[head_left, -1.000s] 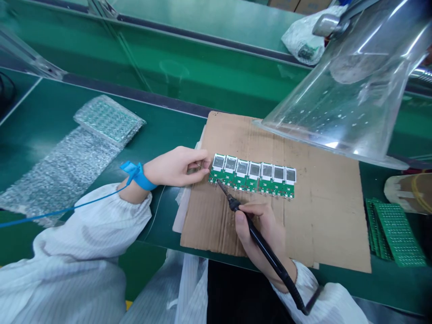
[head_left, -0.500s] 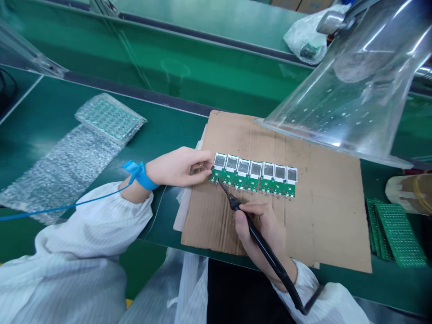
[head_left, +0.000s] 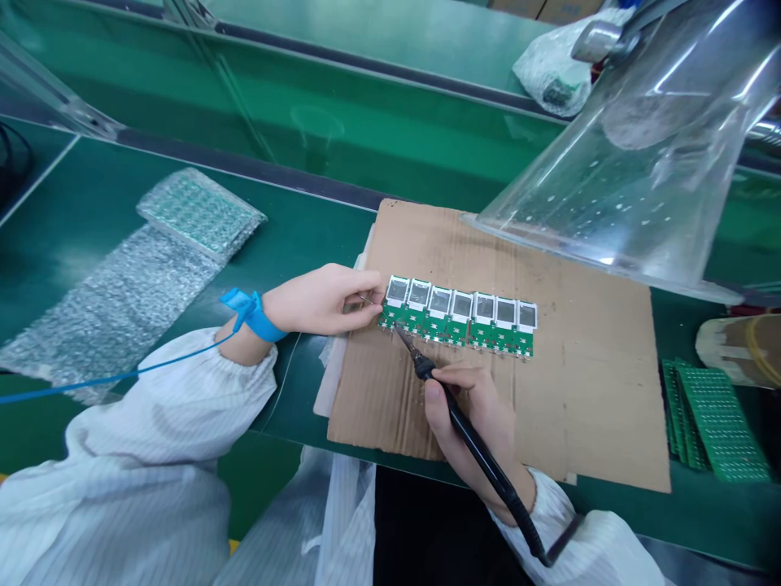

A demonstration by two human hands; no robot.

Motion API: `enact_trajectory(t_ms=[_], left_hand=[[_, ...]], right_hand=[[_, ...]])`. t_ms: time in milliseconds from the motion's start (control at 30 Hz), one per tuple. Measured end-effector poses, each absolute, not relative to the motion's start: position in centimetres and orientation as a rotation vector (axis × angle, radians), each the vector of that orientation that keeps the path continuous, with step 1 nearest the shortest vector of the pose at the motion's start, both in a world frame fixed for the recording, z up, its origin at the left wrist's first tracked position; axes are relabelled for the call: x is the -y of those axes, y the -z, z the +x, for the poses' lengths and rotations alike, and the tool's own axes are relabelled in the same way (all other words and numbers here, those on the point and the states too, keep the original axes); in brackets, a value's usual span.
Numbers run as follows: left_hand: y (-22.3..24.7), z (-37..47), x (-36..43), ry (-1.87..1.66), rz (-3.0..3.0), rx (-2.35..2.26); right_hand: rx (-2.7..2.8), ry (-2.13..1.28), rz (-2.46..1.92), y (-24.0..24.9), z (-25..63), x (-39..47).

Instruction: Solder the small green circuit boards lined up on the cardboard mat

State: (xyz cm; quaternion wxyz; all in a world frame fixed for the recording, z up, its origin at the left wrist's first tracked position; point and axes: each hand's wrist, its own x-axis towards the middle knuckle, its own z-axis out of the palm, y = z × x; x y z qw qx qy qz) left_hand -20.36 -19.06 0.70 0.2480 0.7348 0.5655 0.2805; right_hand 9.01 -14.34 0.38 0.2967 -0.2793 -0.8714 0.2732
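My right hand (head_left: 473,411) grips a black soldering iron (head_left: 469,431), its tip at the lower edge of the leftmost boards. A row of several green circuit boards with small grey screens (head_left: 460,319) lies on a brown cardboard sheet (head_left: 586,382). At the row's left end, my left hand (head_left: 333,299) is closed in a pinch on a thin solder wire (head_left: 366,300), whose end reaches the first board. A blue wrist strap (head_left: 259,317) with a cord circles my left wrist.
A clear funnel-shaped hood (head_left: 616,179) hangs over the cardboard's back right. Bubble-wrapped boards (head_left: 198,212) lie at left. Bare green panels (head_left: 723,423) and a taped round container (head_left: 741,350) stand at right. A bubble-wrapped bundle (head_left: 555,73) rests on the shelf behind.
The soldering iron's tip has shifted very slightly right along the boards' lower edge. My left hand holds nearly the same place.
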Motion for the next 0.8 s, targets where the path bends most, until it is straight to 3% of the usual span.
enact_trajectory(t_ms=[800], left_hand=[[-1.04, -20.63, 18.93, -0.737, 1.994, -1.543]], right_hand=[[2.32, -0.759, -0.759, -0.37, 8.27, 14.39]])
